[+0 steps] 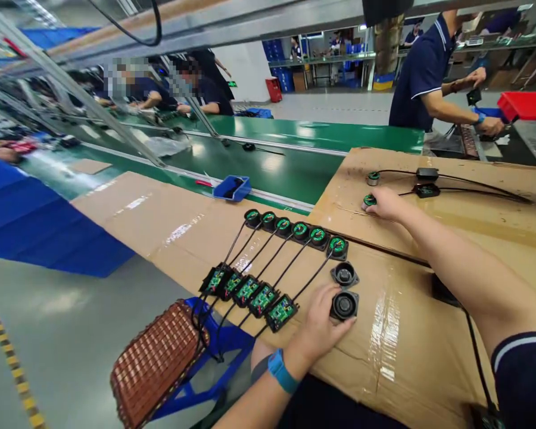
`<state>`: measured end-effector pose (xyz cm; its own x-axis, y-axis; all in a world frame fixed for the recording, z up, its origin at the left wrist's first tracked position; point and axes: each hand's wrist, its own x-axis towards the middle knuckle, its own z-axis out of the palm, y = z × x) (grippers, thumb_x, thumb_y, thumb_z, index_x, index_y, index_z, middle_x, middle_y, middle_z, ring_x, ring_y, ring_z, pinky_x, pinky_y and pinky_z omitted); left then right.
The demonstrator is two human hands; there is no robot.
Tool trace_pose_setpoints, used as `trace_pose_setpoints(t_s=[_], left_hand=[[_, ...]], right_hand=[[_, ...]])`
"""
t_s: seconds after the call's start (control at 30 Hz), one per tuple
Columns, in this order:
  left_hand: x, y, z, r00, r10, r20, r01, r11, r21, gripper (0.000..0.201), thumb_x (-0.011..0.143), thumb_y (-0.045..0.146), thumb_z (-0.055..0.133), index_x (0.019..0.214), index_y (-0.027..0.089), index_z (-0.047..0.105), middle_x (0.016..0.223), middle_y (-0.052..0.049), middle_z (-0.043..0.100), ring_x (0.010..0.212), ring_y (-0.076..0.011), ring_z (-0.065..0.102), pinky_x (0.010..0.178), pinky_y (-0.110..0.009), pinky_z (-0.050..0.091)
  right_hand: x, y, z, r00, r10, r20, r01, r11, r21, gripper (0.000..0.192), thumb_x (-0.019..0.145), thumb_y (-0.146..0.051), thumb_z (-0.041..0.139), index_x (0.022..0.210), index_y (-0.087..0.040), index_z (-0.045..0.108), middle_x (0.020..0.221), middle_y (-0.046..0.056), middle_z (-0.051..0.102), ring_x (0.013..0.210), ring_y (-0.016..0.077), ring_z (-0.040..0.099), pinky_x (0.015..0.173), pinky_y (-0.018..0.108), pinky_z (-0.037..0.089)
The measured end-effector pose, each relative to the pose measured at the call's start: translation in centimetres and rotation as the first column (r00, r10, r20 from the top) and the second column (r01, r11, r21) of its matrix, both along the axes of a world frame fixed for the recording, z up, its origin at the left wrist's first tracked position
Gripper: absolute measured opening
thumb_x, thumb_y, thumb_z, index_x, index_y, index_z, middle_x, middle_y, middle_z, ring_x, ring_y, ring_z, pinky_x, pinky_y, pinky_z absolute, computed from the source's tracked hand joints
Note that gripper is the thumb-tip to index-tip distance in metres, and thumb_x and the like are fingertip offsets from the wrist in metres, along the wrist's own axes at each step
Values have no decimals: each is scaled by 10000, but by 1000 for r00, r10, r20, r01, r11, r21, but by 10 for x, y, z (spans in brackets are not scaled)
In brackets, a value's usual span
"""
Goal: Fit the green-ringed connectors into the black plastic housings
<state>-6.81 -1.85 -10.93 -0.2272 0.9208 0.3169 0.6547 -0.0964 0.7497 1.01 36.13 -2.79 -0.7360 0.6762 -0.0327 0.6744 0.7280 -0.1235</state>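
Note:
My left hand [322, 320], a blue band on its wrist, has thumb and fingers around the near edge of a black round housing with a square flange [345, 305]. A second empty housing [344, 274] lies just beyond it. Out to the right, my right hand [388, 205] pinches a small round part with a green circuit board [368, 201] on the raised cardboard. Its cable leads to a small black box [427, 190]. A similar round part [373, 177] lies behind it. Several housings with green boards inside [300, 230] stand in a row, cabled to open black boxes with circuit boards [248, 288].
A blue bin [232, 188] sits at the far edge of the cardboard [170, 226], beside the green conveyor [277, 167]. A woven-seat chair [156, 357] stands at the front left. A metal beam [232, 30] crosses overhead. Co-workers [420, 77] are across the conveyor.

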Motion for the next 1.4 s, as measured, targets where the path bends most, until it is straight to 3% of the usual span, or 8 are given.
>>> trace_pose_setpoints(t_s=[0.27,0.37,0.53,0.7,0.87,1.03,1.2,1.4], left_hand=[[3,-2,4,996,57,-66,-56,998,16,632,683,490,879,1141,186,567,1107,-119,611,1072,-318,604,947,-519,544],[4,-4,0,996,-3,-88,9,997,73,678,758,428,810,1300,169,495,1244,-160,584,1187,-342,574,1020,-551,508],[6,-5,-6,995,-71,-71,81,986,145,655,865,307,693,1437,189,395,1321,-160,580,1254,-305,565,1077,-516,485],[11,-7,-3,997,-20,-69,29,990,139,730,743,414,827,1340,169,487,1262,-167,596,1219,-343,564,1056,-556,481],[16,-11,-1,992,-83,95,76,994,74,483,842,226,687,1295,210,518,1271,-114,632,1218,-267,596,1070,-477,488],[14,-14,-4,992,21,124,-32,996,87,461,809,199,724,1227,208,531,1176,-101,635,1139,-272,609,1005,-482,520],[13,-13,-11,1000,17,-14,-15,985,172,529,791,115,678,1290,184,516,1248,-146,579,1211,-307,545,1065,-538,482],[14,-14,-15,1000,3,-26,2,977,213,436,834,83,569,1259,179,541,1212,-138,564,1181,-281,550,1047,-500,505]], right_hand=[[92,-156,56,942,131,-309,-170,980,-105,398,807,-324,781,1152,-166,661,999,78,719,841,208,657,747,303,480],[112,-224,79,904,118,-410,-211,959,-190,394,795,-299,795,1143,-168,666,983,59,715,798,170,640,716,279,471],[123,-302,69,860,-112,-498,-106,915,-389,332,788,-279,782,1096,-186,701,891,18,715,681,134,598,633,261,456],[118,-320,12,669,-479,-568,97,815,-572,485,745,-331,774,1188,-160,677,1053,77,742,859,201,681,823,349,539],[115,-318,-6,585,-555,-592,43,749,-661,551,711,-388,768,1187,-138,646,1119,108,727,1001,243,688,899,388,546],[106,-325,-3,626,-493,-604,70,807,-586,525,762,-385,731,1225,-159,629,1052,88,725,884,226,686,805,380,554],[90,-334,-12,724,-283,-629,92,943,-318,297,802,-294,724,1070,-172,686,1004,72,684,881,221,644,834,384,537],[81,-341,-20,769,-193,-609,88,976,-198,288,806,-239,770,1065,-158,672,988,70,653,914,223,634,861,378,540]])
